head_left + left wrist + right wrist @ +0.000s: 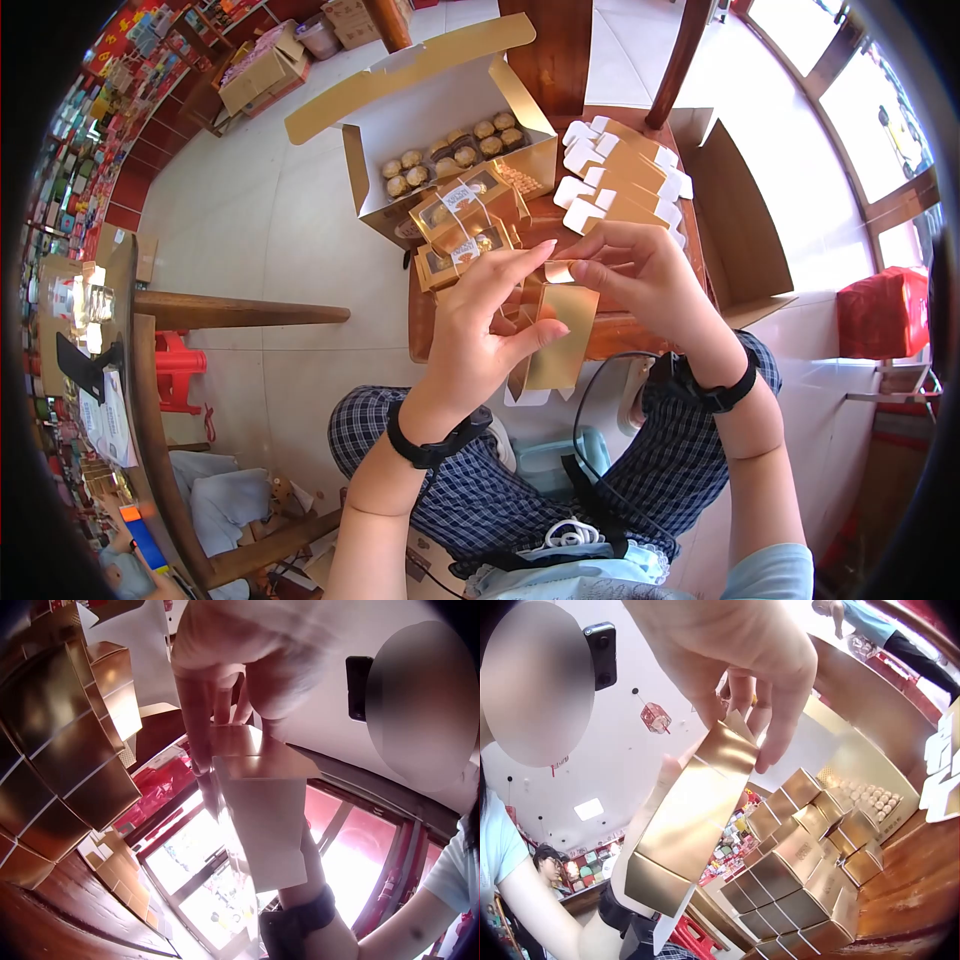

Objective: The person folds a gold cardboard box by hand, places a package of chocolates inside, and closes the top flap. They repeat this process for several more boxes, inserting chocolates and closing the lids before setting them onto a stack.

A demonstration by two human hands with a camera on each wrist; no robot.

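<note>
One gold carton [563, 340] sits nearest, at the centre of the head view, tilted, with its narrow end towards the top of the frame. The right hand [640, 270] pinches that end by its small flap [560, 271] between thumb and forefinger. The left hand [475, 320] is at the carton's left, index and thumb stretched well apart, the thumb tip over the carton's near face; its other fingers are partly hidden, so I cannot tell whether they grip. The carton lies below the right fingertips and mostly right of the left ones.

The step in hand looks like folding the upper end; the next move probably calls for tucking the flap in squarely — without creasing the thin card.

Just beyond, slightly left of centre, filled gold boxes [462, 222] lie on the wooden surface [630, 335]. At upper centre, a large open box [355, 170] holds round foil-wrapped pieces [405, 170]; flat gold cartons [625, 200] overlap to its right. Farther off — right edge — is a red bag [883, 312].
</note>
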